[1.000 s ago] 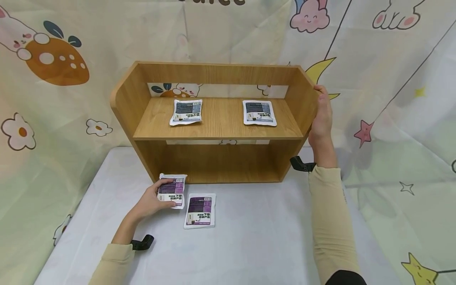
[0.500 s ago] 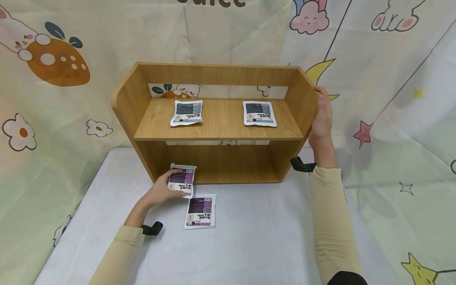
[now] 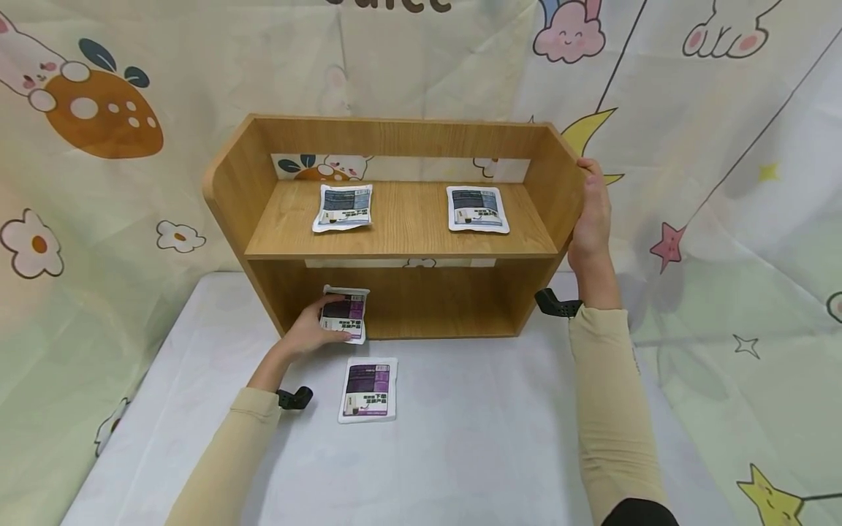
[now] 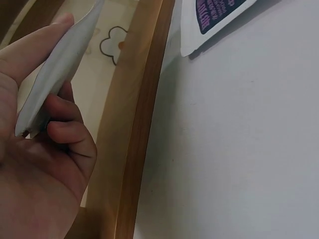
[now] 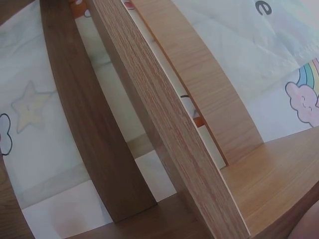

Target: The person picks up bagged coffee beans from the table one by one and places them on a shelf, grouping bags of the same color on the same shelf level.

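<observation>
A wooden two-level shelf (image 3: 401,248) stands at the back of the white table (image 3: 460,446). My left hand (image 3: 309,330) grips a purple-labelled white pouch (image 3: 345,315) at the mouth of the lower compartment, on its left side. In the left wrist view the pouch (image 4: 57,69) shows edge-on between thumb and fingers, beside the shelf's bottom board (image 4: 137,119). A second purple pouch (image 3: 368,389) lies flat on the table in front. My right hand (image 3: 590,219) rests against the shelf's right side panel. Two blue-labelled pouches, one left (image 3: 344,207) and one right (image 3: 476,209), lie on the upper level.
A cartoon-printed curtain (image 3: 723,146) hangs behind and around the table. The right wrist view shows only the shelf's boards (image 5: 164,134) and the curtain behind. The table's left edge slopes off near my left sleeve (image 3: 224,453).
My left hand has lifted the purple pouch off the table and carried it forward to the lower compartment's opening. The right hand has stayed on the shelf's side.
</observation>
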Available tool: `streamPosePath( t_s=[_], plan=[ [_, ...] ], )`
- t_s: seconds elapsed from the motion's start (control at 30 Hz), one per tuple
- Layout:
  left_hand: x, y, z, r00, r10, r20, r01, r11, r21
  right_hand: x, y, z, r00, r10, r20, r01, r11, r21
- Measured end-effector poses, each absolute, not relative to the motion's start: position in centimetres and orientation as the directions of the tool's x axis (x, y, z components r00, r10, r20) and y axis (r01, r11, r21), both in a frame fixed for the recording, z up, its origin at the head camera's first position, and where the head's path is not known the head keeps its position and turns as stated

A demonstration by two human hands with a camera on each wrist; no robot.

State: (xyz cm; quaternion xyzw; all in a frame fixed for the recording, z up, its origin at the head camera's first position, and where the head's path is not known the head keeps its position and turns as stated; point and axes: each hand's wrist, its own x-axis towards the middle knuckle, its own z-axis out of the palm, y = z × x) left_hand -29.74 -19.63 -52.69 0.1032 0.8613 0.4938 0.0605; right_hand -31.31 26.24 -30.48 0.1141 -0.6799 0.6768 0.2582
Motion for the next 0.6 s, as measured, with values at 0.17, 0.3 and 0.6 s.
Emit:
streamPosePath(
  t_s=[0.17, 0.3, 0.6],
  plan=[
    [-30.7, -19.7, -52.8, -0.971, 0.237, -0.017, 0.112, 0.522, 0.846, -31.3, 26.2, -30.6, -0.840, 0.187, 0.510, -0.508, 0.060, -0.859],
    [-31.5, -19.6, -52.6, -0.970, 0.240, -0.033, 0.106, 0.540, 0.835, -31.4, 26.3, -30.7, -0.843, 0.181, 0.507, -0.506, 0.059, -0.861],
    [-33.6, -19.1, -52.2, -0.971, 0.237, -0.040, 0.079, 0.472, 0.878, -31.4, 26.4, -30.5, -0.843, 0.187, 0.504, -0.500, 0.072, -0.863]
  ],
)
